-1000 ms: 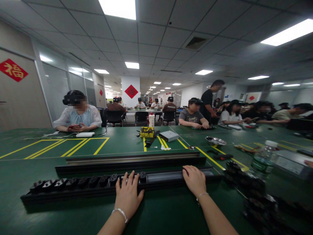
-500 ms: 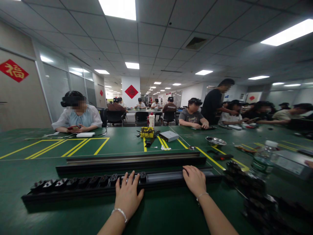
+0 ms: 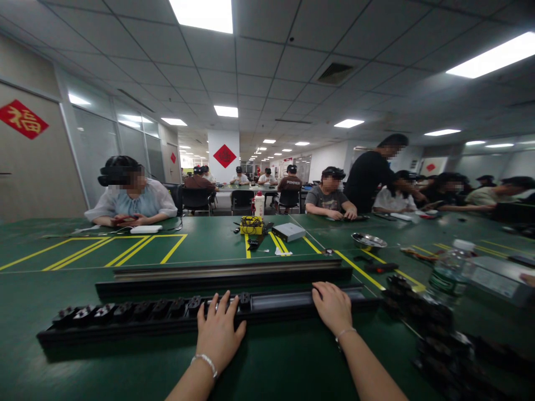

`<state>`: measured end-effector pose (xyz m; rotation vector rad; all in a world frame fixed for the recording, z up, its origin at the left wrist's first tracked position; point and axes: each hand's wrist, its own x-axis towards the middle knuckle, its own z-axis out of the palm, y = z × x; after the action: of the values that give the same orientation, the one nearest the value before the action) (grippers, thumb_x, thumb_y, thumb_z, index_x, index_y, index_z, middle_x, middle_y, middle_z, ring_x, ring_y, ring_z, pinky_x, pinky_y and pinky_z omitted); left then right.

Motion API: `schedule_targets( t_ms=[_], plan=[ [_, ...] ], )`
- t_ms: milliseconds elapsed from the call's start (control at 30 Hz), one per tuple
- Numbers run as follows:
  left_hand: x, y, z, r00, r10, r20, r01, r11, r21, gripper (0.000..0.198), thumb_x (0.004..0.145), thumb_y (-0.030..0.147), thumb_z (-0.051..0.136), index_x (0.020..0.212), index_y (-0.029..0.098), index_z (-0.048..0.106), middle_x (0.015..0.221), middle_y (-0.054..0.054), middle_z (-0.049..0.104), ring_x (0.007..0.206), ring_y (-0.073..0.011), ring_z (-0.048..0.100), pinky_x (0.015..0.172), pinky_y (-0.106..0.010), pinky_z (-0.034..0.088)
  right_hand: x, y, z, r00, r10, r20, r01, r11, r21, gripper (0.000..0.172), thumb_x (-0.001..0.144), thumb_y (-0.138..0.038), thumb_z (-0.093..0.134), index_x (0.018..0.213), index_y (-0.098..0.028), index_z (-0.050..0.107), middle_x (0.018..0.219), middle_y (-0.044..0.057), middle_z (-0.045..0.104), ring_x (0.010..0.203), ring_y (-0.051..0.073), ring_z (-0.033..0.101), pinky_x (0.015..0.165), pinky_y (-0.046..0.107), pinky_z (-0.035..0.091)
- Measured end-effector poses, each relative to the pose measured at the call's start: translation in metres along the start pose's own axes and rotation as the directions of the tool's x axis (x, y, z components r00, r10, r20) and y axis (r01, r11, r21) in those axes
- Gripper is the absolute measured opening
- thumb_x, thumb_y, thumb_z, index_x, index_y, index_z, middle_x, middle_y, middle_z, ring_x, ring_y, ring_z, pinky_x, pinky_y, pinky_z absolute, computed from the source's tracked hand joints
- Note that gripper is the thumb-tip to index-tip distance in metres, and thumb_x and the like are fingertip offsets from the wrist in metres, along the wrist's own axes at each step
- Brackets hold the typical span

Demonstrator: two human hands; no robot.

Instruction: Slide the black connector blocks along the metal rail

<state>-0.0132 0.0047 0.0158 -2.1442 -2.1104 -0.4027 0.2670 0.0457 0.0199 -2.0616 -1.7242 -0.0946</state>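
Note:
A long black rail [image 3: 284, 313] lies across the green table in front of me. Its left part carries a row of black adapter-like blocks with prongs on top [image 3: 142, 309]; the right part of its channel shows bare. My left hand [image 3: 220, 328] rests over the row with its fingers spread, partly hiding the blocks under them. One block [image 3: 244, 301] sits just right of those fingertips. Farther right, my right hand [image 3: 333, 306] bends its fingers together over the rail; its thumb is hidden. A second black rail [image 3: 225, 273] lies parallel behind.
At right are a dark heap of similar blocks [image 3: 438, 328], a water bottle [image 3: 450, 273] and a grey box [image 3: 501, 281]. A metal bowl [image 3: 368, 241], a yellow box with cables [image 3: 251, 225] and a silver box [image 3: 288, 231] stand farther back. People sit across the table.
Both my hands and the rails stay where they were. Across the table, the standing person leans a little to the right and the seated person at left shifts slightly.

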Motion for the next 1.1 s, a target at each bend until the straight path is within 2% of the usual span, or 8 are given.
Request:
schedule_targets(
  t_ms=[333,800,967,1100],
  plan=[
    [-0.003,0.004,-0.006,1.000,-0.016,-0.008,0.016,1.000,0.007,0.052,0.075,0.038,0.043,0.126,0.028,0.048,0.140,-0.002,0.039,0.131,-0.0275,0.028,0.106,-0.051,0.014,0.003,0.004,0.007,1.000,-0.011,-0.029,0.012,1.000,0.007,0.041,0.085,-0.038,0.029,0.108,-0.027,0.061,0.119,0.000,0.059,0.117,0.019,0.043,0.096,0.039,0.027],
    [0.000,0.001,0.001,1.000,-0.015,0.003,0.015,1.000,-0.012,0.052,0.075,0.038,0.043,0.126,0.029,0.046,0.141,-0.003,0.038,0.132,-0.0274,0.025,0.107,-0.052,0.011,0.002,0.003,0.003,1.000,-0.009,0.004,0.009,1.000,-0.018,0.043,0.085,-0.038,0.027,0.110,-0.029,0.060,0.121,0.000,0.058,0.118,0.019,0.043,0.096,0.040,0.028],
    [-0.001,-0.003,0.011,0.998,0.026,-0.059,-0.028,0.999,-0.032,0.050,0.076,0.037,0.043,0.124,0.023,0.048,0.142,-0.005,0.036,0.133,-0.0248,0.025,0.108,-0.053,0.007,0.003,0.005,0.005,1.000,-0.020,-0.008,0.020,0.999,-0.029,0.043,0.085,-0.039,0.027,0.110,-0.028,0.061,0.120,0.000,0.058,0.117,0.019,0.043,0.096,0.040,0.029],
    [-0.001,-0.005,0.014,0.992,0.087,-0.090,-0.091,0.995,-0.038,0.048,0.077,0.032,0.042,0.122,0.018,0.049,0.141,-0.007,0.038,0.133,-0.0216,0.027,0.110,-0.044,0.012,0.003,0.005,0.006,1.000,-0.014,-0.012,0.014,1.000,-0.022,0.043,0.085,-0.039,0.028,0.110,-0.028,0.061,0.120,0.000,0.058,0.117,0.020,0.043,0.096,0.040,0.029]
  ],
)
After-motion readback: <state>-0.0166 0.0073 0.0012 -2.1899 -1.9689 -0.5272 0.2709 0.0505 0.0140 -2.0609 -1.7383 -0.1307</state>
